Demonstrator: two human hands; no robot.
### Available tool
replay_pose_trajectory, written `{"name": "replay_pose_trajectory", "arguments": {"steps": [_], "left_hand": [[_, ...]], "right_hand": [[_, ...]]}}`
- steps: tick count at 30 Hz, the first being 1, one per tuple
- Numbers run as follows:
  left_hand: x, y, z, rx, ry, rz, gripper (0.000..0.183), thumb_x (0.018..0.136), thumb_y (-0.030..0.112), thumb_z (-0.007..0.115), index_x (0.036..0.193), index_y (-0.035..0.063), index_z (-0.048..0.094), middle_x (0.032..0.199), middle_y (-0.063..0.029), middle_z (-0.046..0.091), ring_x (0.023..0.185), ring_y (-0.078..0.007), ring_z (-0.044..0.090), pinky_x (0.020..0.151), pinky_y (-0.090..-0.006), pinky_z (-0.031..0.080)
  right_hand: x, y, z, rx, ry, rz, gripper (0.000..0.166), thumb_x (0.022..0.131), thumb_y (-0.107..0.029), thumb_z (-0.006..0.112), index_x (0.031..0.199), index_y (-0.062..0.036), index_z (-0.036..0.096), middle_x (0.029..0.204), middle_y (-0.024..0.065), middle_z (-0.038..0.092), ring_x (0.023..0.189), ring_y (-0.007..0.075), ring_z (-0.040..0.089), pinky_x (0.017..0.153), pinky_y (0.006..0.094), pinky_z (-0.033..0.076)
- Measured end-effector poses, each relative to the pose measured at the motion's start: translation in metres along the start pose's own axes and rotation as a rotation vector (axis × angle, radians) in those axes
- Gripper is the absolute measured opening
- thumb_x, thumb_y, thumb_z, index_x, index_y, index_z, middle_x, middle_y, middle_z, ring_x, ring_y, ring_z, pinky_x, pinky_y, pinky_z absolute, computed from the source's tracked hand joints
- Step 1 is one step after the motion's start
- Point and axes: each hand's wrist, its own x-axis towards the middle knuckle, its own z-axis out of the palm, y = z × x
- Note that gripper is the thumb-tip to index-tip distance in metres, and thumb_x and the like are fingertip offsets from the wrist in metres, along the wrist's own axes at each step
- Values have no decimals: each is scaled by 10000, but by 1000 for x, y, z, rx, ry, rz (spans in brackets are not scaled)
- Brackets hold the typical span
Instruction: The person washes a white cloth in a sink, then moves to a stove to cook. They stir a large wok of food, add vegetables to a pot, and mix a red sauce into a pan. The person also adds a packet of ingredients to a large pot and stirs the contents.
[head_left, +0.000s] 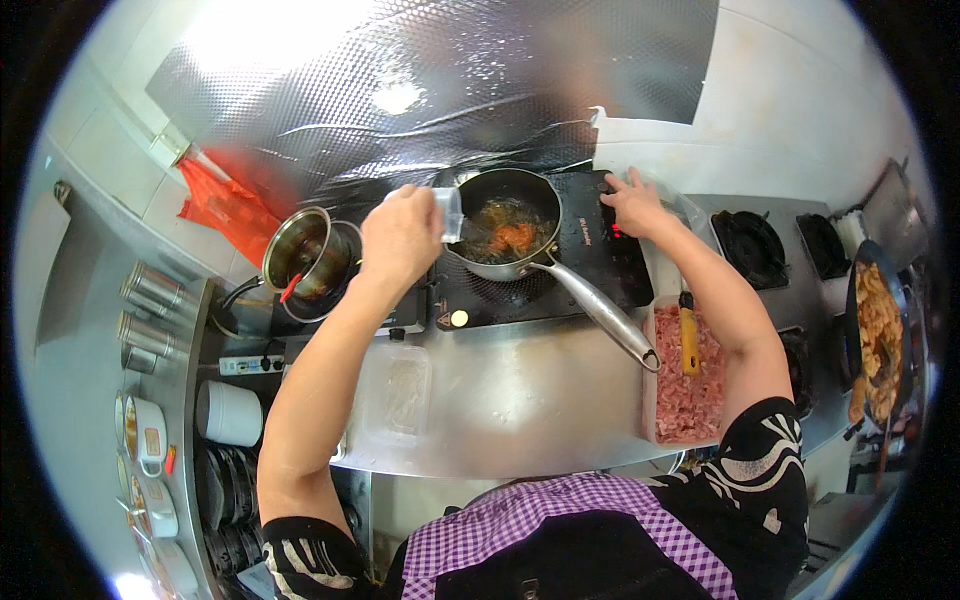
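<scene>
My left hand grips a clear plastic cup, tilted over the left rim of a metal saucepan. Bubbling liquid with an orange-red mass fills the bottom of the pan. The saucepan stands on a black induction cooktop, its handle pointing down to the right. At the cooktop's upper right corner, beside the lit red display, my right hand has its fingers spread, some of them on or just over the edge; it holds nothing.
A tub of chopped raw meat with a yellow-handled tool across it stands at right. Left are another metal pot and a red bag. A clear plastic container lies near the front edge; a wok of food is far right.
</scene>
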Motion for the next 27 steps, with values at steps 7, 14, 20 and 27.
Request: {"name": "replay_pose_trajectory", "arguments": {"steps": [7, 14, 20, 27], "left_hand": [[-18, 12, -16, 101, -5, 181, 90, 765, 103, 576, 829, 68, 629, 812, -107, 591, 793, -281, 625, 631, -412, 524], [-135, 0, -162, -42, 612, -50, 100, 703, 165, 658, 718, 95, 588, 728, -76, 564, 736, -266, 554, 620, -404, 438], [-446, -37, -346, -110, 986, -746, 77, 864, 119, 612, 892, 48, 610, 771, -30, 578, 707, -144, 542, 631, -279, 452], [-765, -60, -529, 323, 1434, -896, 134, 950, 192, 507, 894, 88, 570, 745, 48, 455, 673, -61, 406, 617, -215, 376]], "right_hand": [[-52, -31, -56, 184, 569, -266, 721, 643, 65, 515, 1329, -155, 485, 1461, 110, 341, 1347, 423, 275, 1105, 511, 252], [-245, -80, -134, 277, 754, -562, 393, 909, -127, 346, 1230, -26, 548, 1364, 163, 467, 1325, 319, 369, 1120, 422, 221], [-325, -206, -51, 858, 39, -904, 241, 876, -11, 474, 1072, 12, 612, 967, 116, 638, 886, 201, 596, 849, 313, 460], [-384, -316, 16, 1215, -327, -522, 258, 918, -68, 470, 1122, 7, 609, 1016, 96, 652, 960, 186, 598, 895, 318, 459]]}}
